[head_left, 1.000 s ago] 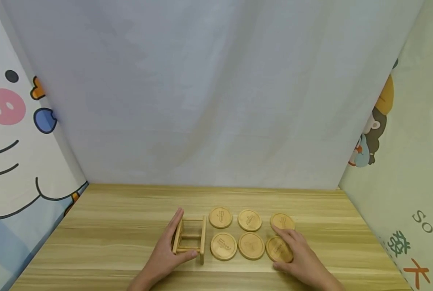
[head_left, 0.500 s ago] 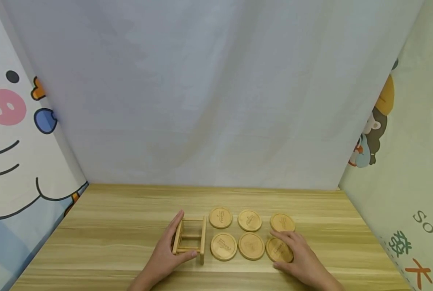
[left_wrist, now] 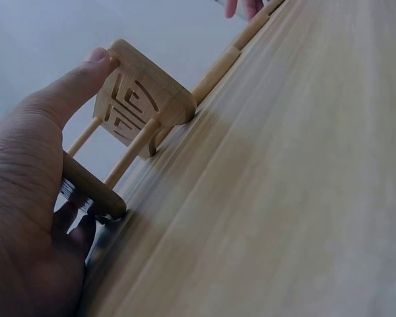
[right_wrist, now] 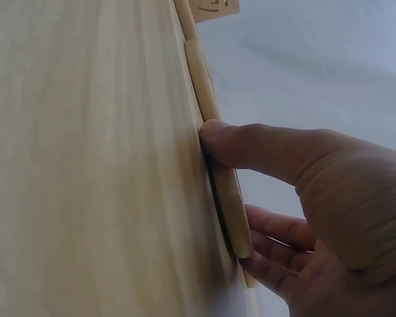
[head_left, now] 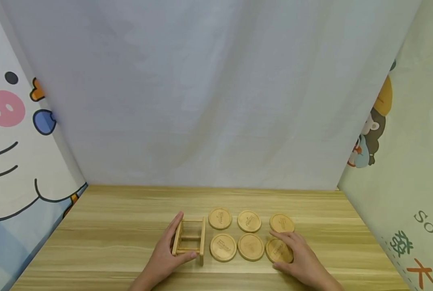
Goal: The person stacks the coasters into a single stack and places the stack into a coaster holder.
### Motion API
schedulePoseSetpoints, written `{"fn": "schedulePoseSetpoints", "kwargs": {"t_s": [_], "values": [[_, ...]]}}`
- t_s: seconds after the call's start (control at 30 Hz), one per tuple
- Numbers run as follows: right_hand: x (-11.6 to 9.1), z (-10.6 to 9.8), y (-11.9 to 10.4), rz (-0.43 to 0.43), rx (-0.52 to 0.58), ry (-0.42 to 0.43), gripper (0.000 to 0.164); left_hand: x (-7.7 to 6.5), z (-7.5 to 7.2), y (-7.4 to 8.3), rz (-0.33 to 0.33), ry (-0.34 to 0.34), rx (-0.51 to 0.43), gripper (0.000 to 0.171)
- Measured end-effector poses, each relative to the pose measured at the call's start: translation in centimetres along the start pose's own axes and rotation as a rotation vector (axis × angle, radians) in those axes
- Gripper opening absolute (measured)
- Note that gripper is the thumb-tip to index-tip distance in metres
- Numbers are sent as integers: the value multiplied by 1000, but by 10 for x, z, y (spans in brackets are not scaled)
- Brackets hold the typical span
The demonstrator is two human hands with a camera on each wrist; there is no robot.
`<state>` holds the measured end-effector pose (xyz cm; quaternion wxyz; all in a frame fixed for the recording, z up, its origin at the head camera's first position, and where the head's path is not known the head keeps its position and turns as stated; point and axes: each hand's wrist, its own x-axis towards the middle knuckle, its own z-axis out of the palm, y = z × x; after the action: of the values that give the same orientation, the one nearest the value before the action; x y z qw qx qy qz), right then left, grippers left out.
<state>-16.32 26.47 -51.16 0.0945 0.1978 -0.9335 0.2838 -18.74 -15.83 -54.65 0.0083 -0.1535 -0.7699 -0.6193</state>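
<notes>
My left hand (head_left: 165, 250) grips a small wooden coaster holder (head_left: 203, 238), thumb at the front side and fingers along its left. The left wrist view shows the holder's cut-out end panel (left_wrist: 142, 96) and rods, with its lower edge at the tabletop. At the front right, my right hand (head_left: 303, 258) pinches a round wooden coaster (head_left: 279, 250) by its edge between thumb and fingers. In the right wrist view this coaster (right_wrist: 231, 205) has a dark gap beneath its edge; the thumb (right_wrist: 251, 145) presses its near side.
Several more engraved coasters lie flat in two rows between the hands, among them a back-left one (head_left: 220, 218) and a front-middle one (head_left: 251, 246). Another coaster (head_left: 282, 223) lies just behind the right hand. A pale curtain (head_left: 216, 101) hangs behind the wood-grain table (head_left: 129, 206).
My right index finger has shifted slightly toward me, off the back-right coaster and to the edge of the front-right one. The left hand and holder have stayed put.
</notes>
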Motion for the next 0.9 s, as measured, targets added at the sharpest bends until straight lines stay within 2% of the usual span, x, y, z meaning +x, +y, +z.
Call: {"fn": "schedulePoseSetpoints", "kwargs": {"t_s": [0.17,0.37,0.63,0.9], "values": [[1,0,-4,15,20,15,87,0,0,1,3,10,5,116],[6,0,-12,-9,18,61,87,1,1,-1,16,2,-5,116],[19,5,-27,-64,20,69,87,0,1,0,-8,4,-6,114],[26,9,-37,-81,19,55,89,-1,1,2,-14,-9,-59,114]]}}
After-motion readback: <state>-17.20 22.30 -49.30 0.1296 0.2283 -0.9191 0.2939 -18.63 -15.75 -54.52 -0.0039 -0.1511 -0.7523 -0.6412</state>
